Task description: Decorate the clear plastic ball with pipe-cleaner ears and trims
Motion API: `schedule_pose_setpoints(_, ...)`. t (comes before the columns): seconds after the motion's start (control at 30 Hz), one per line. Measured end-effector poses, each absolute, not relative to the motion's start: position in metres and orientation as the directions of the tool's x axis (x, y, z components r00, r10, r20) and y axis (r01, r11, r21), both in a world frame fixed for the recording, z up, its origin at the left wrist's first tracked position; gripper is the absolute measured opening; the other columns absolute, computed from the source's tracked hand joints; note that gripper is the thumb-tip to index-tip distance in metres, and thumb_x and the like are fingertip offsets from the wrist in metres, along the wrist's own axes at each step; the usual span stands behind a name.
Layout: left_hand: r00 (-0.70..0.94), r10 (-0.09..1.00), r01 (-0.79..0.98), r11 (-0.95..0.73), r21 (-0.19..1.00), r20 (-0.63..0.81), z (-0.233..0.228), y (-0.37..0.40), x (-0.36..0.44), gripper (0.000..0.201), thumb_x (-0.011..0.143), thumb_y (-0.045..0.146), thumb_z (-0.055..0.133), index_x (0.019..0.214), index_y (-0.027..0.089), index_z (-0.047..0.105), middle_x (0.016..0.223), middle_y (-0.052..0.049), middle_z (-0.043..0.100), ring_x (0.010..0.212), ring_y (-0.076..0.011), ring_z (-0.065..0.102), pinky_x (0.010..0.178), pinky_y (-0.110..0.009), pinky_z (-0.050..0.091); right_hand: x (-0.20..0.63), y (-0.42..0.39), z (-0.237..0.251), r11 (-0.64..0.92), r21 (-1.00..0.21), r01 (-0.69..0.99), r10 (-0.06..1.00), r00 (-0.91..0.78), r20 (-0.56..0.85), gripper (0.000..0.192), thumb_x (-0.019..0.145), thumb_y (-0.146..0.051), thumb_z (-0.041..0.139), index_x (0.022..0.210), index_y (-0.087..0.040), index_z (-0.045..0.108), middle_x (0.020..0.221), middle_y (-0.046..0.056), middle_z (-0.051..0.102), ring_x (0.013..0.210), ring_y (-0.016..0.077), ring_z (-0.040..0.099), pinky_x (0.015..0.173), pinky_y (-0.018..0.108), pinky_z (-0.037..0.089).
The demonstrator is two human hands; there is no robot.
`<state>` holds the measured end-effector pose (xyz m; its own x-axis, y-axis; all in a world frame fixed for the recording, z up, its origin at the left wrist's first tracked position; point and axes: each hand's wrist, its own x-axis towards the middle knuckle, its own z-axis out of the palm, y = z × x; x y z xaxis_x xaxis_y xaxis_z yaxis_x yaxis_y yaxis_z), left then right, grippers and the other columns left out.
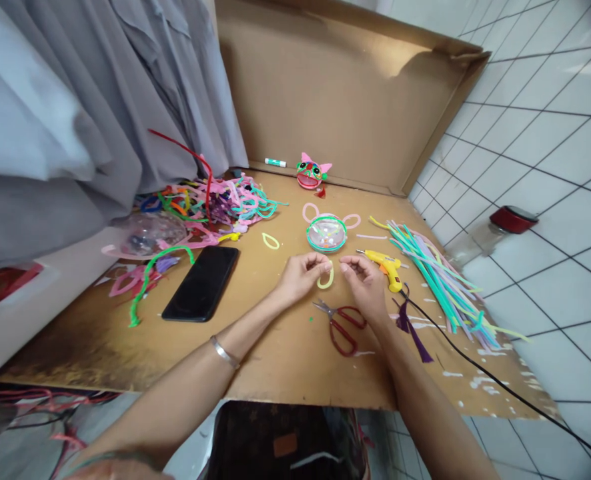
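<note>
My left hand (304, 276) pinches a pale yellow pipe cleaner (327, 280), which curves below the fingertips in a hook. Just to its right, my right hand (363, 283) has thumb and forefinger pressed together; anything between them is too small to make out. Beyond both hands sits a clear round piece (326, 235) edged in green, with two pink pipe cleaner loops like ears. A yellow pipe cleaner loop (270, 241) lies to the left of it. Red-handled scissors (343, 328) rest below the hands, blades partly apart. A yellow glue gun (386, 268) lies beside my right hand.
Pipe cleaners (438, 280) lie bundled at the right, near a purple tassel (415, 330) and the glue gun's black cord (455, 347). A black phone (200, 283) and a tangled pile (225, 200) are on the left. A pink-eared cat face (310, 173) stands by the cardboard backing (335, 100).
</note>
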<state>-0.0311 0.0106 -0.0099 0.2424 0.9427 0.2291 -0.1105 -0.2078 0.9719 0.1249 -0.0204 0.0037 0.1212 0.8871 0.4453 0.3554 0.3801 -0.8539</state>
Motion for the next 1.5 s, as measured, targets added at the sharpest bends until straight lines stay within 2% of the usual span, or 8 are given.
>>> schedule_pose_setpoints(0.17,0.29,0.915,0.019,-0.299,0.954,0.281,-0.017,0.01,-0.032,0.026,0.076,0.041,0.067,0.07,0.016,0.067,0.062,0.0,0.06,0.059,-0.0111,0.049,0.058,-0.023,0.038,0.128,-0.023,0.008,0.432,-0.78,0.454,0.872,0.01,0.489,0.014,0.083,-0.033,0.059,0.083,-0.021,0.066,0.08,0.003,0.066,0.074,0.0167,0.058,0.069,0.03,0.047)
schedule_pose_setpoints(0.33,0.315,0.909,0.057,-0.306,0.95,0.274,-0.011,0.007,-0.033,0.025,0.075,0.04,0.067,0.067,0.016,0.067,0.061,0.0,0.061,0.059,-0.0115,0.049,0.058,-0.022,0.038,0.132,-0.022,0.007,0.47,-0.717,0.515,0.866,-0.114,0.486,0.017,0.087,-0.031,0.055,0.077,-0.021,0.065,0.077,0.002,0.063,0.075,0.0173,0.057,0.07,0.029,0.046)
schedule_pose_setpoints(0.57,0.325,0.909,0.086,-0.301,0.95,0.259,-0.012,0.008,-0.034,0.027,0.075,0.04,0.067,0.066,0.015,0.066,0.058,0.001,0.059,0.056,-0.0105,0.047,0.055,-0.022,0.036,0.137,-0.02,0.005,0.506,-0.659,0.557,0.854,-0.214,0.475,0.015,0.089,-0.028,0.053,0.08,-0.021,0.064,0.08,0.003,0.062,0.076,0.0176,0.057,0.071,0.03,0.043)
schedule_pose_setpoints(0.93,0.341,0.914,0.062,-0.253,0.965,0.218,-0.017,0.011,-0.033,0.027,0.069,0.042,0.074,0.068,0.015,0.068,0.063,-0.001,0.064,0.057,-0.0104,0.051,0.057,-0.023,0.038,0.136,-0.02,0.008,0.438,-0.734,0.519,0.898,-0.213,0.385,0.013,0.084,-0.026,0.05,0.073,-0.021,0.055,0.069,-0.001,0.055,0.063,0.013,0.05,0.06,0.026,0.037)
schedule_pose_setpoints(1.13,0.306,0.934,-0.148,-0.145,0.978,0.185,-0.015,0.008,-0.025,0.04,0.062,0.044,0.081,0.083,0.015,0.063,0.071,0.002,0.063,0.063,-0.0086,0.054,0.063,-0.021,0.041,0.134,-0.02,0.008,0.356,-0.831,0.427,0.93,-0.08,0.358,0.016,0.083,-0.033,0.05,0.075,-0.02,0.054,0.068,-0.002,0.052,0.063,0.0126,0.047,0.061,0.025,0.039)
schedule_pose_setpoints(1.23,0.308,0.935,-0.208,-0.114,0.971,0.176,-0.014,0.004,-0.021,0.043,0.061,0.044,0.082,0.083,0.016,0.058,0.068,0.004,0.061,0.06,-0.0067,0.052,0.062,-0.02,0.039,0.133,-0.02,0.01,0.33,-0.863,0.383,0.935,-0.003,0.356,0.017,0.082,-0.035,0.051,0.074,-0.02,0.053,0.067,-0.002,0.053,0.063,0.013,0.048,0.06,0.025,0.04)
schedule_pose_setpoints(1.4,0.317,0.938,-0.286,-0.049,0.957,0.143,-0.014,0.0,-0.016,0.044,0.065,0.05,0.079,0.08,0.016,0.056,0.064,0.002,0.064,0.06,-0.009,0.057,0.064,-0.023,0.044,0.13,-0.021,0.012,0.33,-0.887,0.324,0.94,-0.02,0.342,0.017,0.08,-0.037,0.052,0.072,-0.021,0.053,0.066,-0.002,0.057,0.063,0.0142,0.053,0.062,0.027,0.044)
schedule_pose_setpoints(1.5,0.308,0.944,-0.304,-0.018,0.952,0.116,-0.016,-0.001,-0.014,0.046,0.066,0.053,0.077,0.082,0.015,0.056,0.065,0.001,0.065,0.056,-0.0092,0.058,0.059,-0.023,0.046,0.128,-0.021,0.012,0.315,-0.895,0.316,0.944,-0.008,0.329,0.017,0.08,-0.037,0.053,0.073,-0.021,0.053,0.067,-0.002,0.058,0.064,0.0145,0.055,0.062,0.027,0.045)
